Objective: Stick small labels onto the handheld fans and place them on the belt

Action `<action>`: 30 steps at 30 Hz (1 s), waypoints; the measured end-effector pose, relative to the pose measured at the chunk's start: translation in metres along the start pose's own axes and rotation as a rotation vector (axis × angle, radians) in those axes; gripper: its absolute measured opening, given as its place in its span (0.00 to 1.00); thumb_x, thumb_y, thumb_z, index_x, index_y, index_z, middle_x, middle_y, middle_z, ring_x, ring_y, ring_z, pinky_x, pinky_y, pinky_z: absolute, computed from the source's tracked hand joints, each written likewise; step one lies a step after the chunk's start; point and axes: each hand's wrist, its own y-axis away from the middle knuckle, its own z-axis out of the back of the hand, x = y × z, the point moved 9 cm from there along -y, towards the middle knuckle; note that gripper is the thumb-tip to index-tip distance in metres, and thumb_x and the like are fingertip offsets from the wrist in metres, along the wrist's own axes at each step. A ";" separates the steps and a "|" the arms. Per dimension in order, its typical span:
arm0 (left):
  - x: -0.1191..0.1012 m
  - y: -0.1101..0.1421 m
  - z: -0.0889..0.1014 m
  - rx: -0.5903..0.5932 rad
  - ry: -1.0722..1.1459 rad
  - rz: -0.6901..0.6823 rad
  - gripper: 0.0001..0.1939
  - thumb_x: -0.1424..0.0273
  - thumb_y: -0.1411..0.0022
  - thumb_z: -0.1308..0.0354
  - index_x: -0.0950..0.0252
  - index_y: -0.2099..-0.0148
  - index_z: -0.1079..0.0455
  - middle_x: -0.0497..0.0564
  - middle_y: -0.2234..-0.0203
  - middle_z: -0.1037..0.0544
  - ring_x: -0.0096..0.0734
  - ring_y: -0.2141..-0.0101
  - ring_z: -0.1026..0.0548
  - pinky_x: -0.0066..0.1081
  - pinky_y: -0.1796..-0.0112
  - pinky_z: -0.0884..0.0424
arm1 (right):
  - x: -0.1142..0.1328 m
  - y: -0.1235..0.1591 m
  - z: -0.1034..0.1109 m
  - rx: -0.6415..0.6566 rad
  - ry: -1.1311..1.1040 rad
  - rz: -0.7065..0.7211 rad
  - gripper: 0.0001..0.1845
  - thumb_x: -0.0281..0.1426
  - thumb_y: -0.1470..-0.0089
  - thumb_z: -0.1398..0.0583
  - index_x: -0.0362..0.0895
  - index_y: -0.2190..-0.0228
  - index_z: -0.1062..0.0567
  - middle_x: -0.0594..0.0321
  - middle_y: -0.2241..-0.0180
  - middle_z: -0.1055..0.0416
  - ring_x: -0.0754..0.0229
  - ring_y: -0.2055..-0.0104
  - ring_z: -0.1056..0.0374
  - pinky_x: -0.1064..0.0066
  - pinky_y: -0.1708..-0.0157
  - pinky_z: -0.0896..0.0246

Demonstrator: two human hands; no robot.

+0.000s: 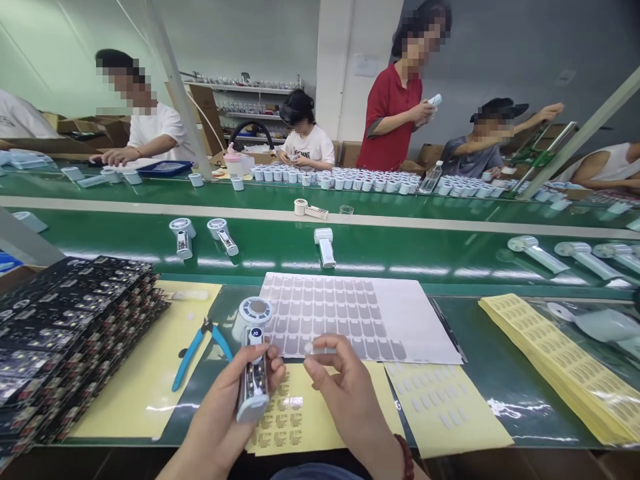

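Fan (255, 373) lies in the left hand (230, 393), which grasps it around the handle, its round head pointing away from the person, its board bare and its display reading 20. Just right of that grip, the right hand (347, 380) pinches a small whitish piece (309, 348) between thumb and fingers, apart from the fan. Beyond the right hand lies a sheet (415, 310) of grey stickers; left of the left grip are cutters (191, 368), then stacked boards (75, 340).
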 end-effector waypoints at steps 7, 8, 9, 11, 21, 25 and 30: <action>0.003 -0.015 0.025 0.126 -0.356 -0.184 0.10 0.79 0.51 0.34 0.70 0.62 0.22 0.60 0.62 0.18 0.46 0.54 0.21 0.35 0.48 0.27 | -0.022 0.012 -0.008 0.038 0.373 0.108 0.07 0.27 0.44 0.41 0.47 0.73 0.27 0.60 0.62 0.27 0.54 0.59 0.27 0.63 0.58 0.32; 0.004 -0.014 0.025 0.138 -0.387 -0.194 0.12 0.77 0.52 0.32 0.69 0.62 0.22 0.59 0.61 0.18 0.47 0.52 0.21 0.35 0.47 0.29 | -0.020 0.014 -0.010 0.032 0.433 0.153 0.07 0.26 0.44 0.42 0.47 0.72 0.26 0.60 0.63 0.27 0.54 0.60 0.27 0.64 0.61 0.31; 0.005 -0.013 0.024 0.145 -0.412 -0.206 0.13 0.75 0.53 0.31 0.68 0.61 0.22 0.59 0.61 0.18 0.47 0.52 0.22 0.35 0.46 0.30 | -0.018 0.015 -0.012 0.020 0.487 0.201 0.08 0.25 0.44 0.43 0.47 0.72 0.26 0.59 0.63 0.27 0.54 0.60 0.28 0.64 0.62 0.32; 0.005 -0.011 0.023 0.143 -0.445 -0.231 0.15 0.73 0.55 0.30 0.67 0.61 0.22 0.59 0.59 0.18 0.48 0.51 0.23 0.36 0.46 0.31 | -0.015 0.017 -0.013 0.003 0.531 0.250 0.09 0.23 0.46 0.43 0.47 0.72 0.26 0.60 0.63 0.27 0.54 0.60 0.29 0.64 0.62 0.33; -0.004 -0.004 -0.003 0.129 -0.494 -0.237 0.25 0.63 0.55 0.27 0.67 0.55 0.23 0.57 0.65 0.17 0.41 0.62 0.20 0.28 0.65 0.27 | 0.014 0.009 -0.001 0.196 -0.099 0.002 0.06 0.34 0.46 0.37 0.46 0.72 0.27 0.62 0.62 0.31 0.61 0.62 0.34 0.74 0.70 0.42; 0.001 -0.004 -0.025 0.214 -0.381 -0.187 0.23 0.57 0.47 0.32 0.66 0.52 0.23 0.56 0.62 0.17 0.43 0.60 0.21 0.31 0.65 0.26 | 0.037 0.003 -0.004 0.224 -0.060 0.012 0.04 0.31 0.47 0.36 0.47 0.73 0.26 0.62 0.60 0.31 0.58 0.56 0.33 0.76 0.72 0.41; 0.004 -0.006 -0.040 0.199 -0.288 -0.183 0.17 0.61 0.41 0.36 0.66 0.53 0.22 0.54 0.61 0.18 0.43 0.56 0.22 0.34 0.57 0.25 | 0.046 -0.006 -0.003 0.202 0.018 0.031 0.06 0.27 0.48 0.37 0.47 0.74 0.27 0.62 0.62 0.33 0.56 0.47 0.35 0.81 0.76 0.41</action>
